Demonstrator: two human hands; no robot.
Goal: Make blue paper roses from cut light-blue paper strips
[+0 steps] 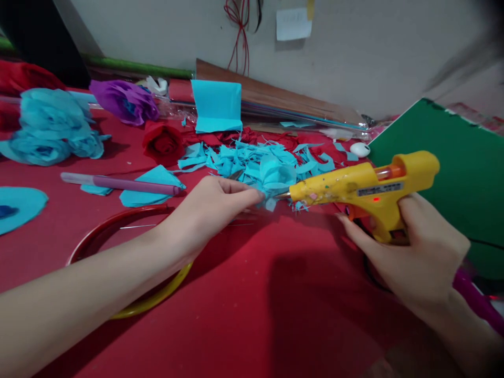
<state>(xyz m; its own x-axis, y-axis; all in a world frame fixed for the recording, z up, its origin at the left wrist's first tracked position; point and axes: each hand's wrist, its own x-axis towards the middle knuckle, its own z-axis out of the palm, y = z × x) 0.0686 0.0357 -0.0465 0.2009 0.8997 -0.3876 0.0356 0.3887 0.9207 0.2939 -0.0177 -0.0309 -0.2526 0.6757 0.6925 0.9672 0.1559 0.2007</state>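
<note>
A red tabletop [236, 325] is strewn with a heap of blue scraps [232, 159]; right of the heap, a yellow glue gun [342, 186] is clasped level by the right grip [429, 252], apparently for aim; before the heap, a blue paper flower [277, 174] is pinched by the left grip [212, 207], seemingly for steadiness

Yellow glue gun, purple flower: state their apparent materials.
Yellow glue gun: probably hard plastic, slightly glossy, given its smooth, molded body; its nozzle tip looks like metal, from the greyish sheen. Purple flower: likely crepe or similar paper, matte, judging by its thin, ruffled petals.
</note>
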